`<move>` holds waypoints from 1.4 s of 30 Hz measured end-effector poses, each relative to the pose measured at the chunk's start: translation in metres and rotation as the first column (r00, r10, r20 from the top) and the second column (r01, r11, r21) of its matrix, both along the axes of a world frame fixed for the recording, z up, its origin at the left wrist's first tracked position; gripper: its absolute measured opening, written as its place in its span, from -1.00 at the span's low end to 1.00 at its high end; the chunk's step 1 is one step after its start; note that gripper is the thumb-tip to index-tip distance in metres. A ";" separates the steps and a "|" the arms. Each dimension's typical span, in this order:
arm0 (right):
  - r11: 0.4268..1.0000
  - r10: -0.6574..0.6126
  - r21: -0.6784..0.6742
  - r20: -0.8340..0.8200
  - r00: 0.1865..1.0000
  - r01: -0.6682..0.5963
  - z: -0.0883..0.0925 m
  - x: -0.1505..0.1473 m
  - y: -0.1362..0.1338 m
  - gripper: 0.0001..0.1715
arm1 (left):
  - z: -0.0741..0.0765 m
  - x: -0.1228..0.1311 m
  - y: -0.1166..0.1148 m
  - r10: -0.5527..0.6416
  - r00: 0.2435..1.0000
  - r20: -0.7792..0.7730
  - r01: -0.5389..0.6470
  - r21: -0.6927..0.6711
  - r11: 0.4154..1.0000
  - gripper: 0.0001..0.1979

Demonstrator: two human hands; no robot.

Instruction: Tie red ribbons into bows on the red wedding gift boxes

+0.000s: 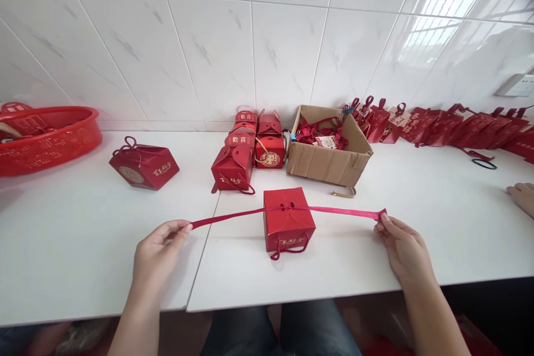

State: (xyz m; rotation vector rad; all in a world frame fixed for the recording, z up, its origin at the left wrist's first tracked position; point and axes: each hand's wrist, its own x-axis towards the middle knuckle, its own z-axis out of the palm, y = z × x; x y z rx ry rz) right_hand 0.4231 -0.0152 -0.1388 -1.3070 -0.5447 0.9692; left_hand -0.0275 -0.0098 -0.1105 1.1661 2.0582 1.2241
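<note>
A small red gift box [288,218] with gold lettering stands on the white table [83,245] right in front of me. A red ribbon [346,211] lies stretched taut across its top, running out to both sides. My left hand [161,247] pinches the ribbon's left end between thumb and fingers. My right hand [400,242] pinches the right end. Both hands sit low over the table, roughly level with the box.
Several finished red boxes [244,150] stand behind, one more [144,166] lies to the left. An open cardboard carton [329,150] holds ribbons. A red plastic basket [45,139] sits far left. Flat red boxes [459,125] line the wall. Another person's hand [521,196] rests at right.
</note>
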 end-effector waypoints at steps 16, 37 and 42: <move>0.987 0.079 -0.156 0.317 0.945 -0.030 0.003 -0.006 -0.002 -0.46 | 0.015 0.000 -0.005 -0.146 0.970 0.196 0.148 0.005 0.989 -0.61; 0.143 0.842 -0.485 0.518 -0.151 -0.863 0.117 -0.071 0.081 -0.38 | 0.127 0.129 0.030 -0.723 0.620 -0.305 0.774 0.083 0.628 -0.79; 0.016 0.822 -0.492 0.503 -0.268 -0.871 0.145 -0.073 0.085 -0.53 | 0.152 0.141 0.035 -0.794 0.441 -0.419 0.842 -0.112 0.527 -0.74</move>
